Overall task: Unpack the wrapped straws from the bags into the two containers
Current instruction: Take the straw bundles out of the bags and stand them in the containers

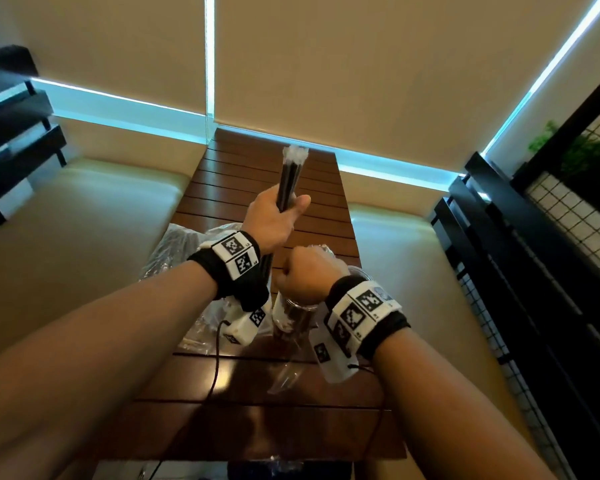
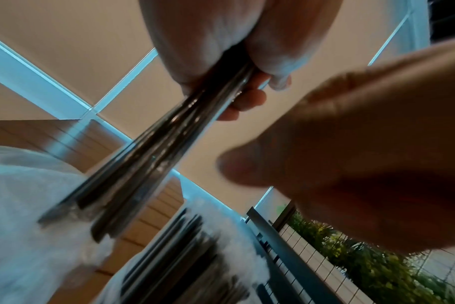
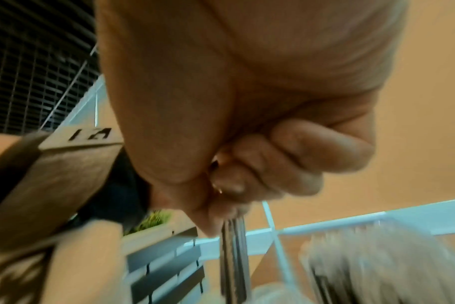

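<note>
My left hand grips a thick bundle of dark wrapped straws upright above the table, their clear wrapper ends at the top. The left wrist view shows the same bundle running down from my curled fingers. My right hand is a fist just over a clear container that holds dark straws. In the right wrist view that hand pinches a few straws pointing down. A second clear container shows partly behind the right wrist.
Crinkled plastic bags with more straws lie at the left of the slatted wooden table. An empty clear wrapper lies near the front. Cream benches flank the table; a black grid screen with plants stands right.
</note>
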`<action>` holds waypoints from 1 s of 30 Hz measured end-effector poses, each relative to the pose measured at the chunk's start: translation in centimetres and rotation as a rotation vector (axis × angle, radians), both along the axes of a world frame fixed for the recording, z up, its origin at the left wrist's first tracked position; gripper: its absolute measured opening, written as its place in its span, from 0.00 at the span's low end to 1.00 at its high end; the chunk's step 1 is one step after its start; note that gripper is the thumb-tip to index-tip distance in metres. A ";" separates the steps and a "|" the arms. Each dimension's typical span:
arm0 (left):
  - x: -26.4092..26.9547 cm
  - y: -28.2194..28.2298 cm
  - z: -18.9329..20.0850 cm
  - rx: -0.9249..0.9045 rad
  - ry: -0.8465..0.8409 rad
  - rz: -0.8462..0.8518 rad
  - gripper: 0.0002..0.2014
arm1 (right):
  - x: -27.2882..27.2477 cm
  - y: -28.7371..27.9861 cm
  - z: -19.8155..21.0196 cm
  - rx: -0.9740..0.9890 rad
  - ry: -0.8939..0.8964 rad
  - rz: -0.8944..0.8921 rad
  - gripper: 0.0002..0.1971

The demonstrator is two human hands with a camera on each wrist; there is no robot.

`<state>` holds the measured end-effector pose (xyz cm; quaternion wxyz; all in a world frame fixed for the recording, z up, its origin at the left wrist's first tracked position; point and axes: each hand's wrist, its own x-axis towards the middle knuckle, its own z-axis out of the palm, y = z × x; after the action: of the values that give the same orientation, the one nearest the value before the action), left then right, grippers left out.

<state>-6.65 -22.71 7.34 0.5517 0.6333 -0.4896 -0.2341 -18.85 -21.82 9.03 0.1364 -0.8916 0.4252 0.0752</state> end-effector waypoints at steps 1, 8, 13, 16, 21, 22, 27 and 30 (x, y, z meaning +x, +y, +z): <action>-0.1 -0.2 0.7 -0.021 0.006 -0.004 0.18 | -0.4 -0.4 1.2 -0.029 -0.085 -0.043 0.14; -1.7 -0.8 2.6 -0.068 0.082 -0.095 0.15 | -3.5 -4.2 -0.5 -0.253 -0.434 -0.194 0.44; -2.9 -1.7 -1.2 0.001 0.117 -0.104 0.14 | -4.9 -4.0 -5.8 0.110 -0.330 -0.201 0.66; -3.3 -2.2 -1.8 -0.015 0.237 -0.075 0.14 | -5.0 -3.1 -7.2 0.166 -0.376 -0.224 0.62; -3.9 -2.5 -2.1 -0.066 0.325 -0.048 0.15 | -4.6 -3.2 -7.4 0.120 -0.482 -0.300 0.50; -4.0 -2.5 -2.7 -0.050 0.333 -0.043 0.15 | -4.5 -3.3 -7.5 0.113 -0.498 -0.307 0.49; -3.4 -2.2 -5.6 0.039 0.408 0.012 0.13 | -4.0 -3.8 -8.2 0.073 -0.491 -0.360 0.48; -3.0 -2.1 -6.1 0.054 0.429 0.001 0.12 | -3.5 -3.8 -8.9 0.058 -0.452 -0.372 0.51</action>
<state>-9.69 -24.85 1.25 0.6263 0.5837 -0.3541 -0.3763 -22.40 -25.61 0.10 0.2643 -0.7883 0.5379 -0.1393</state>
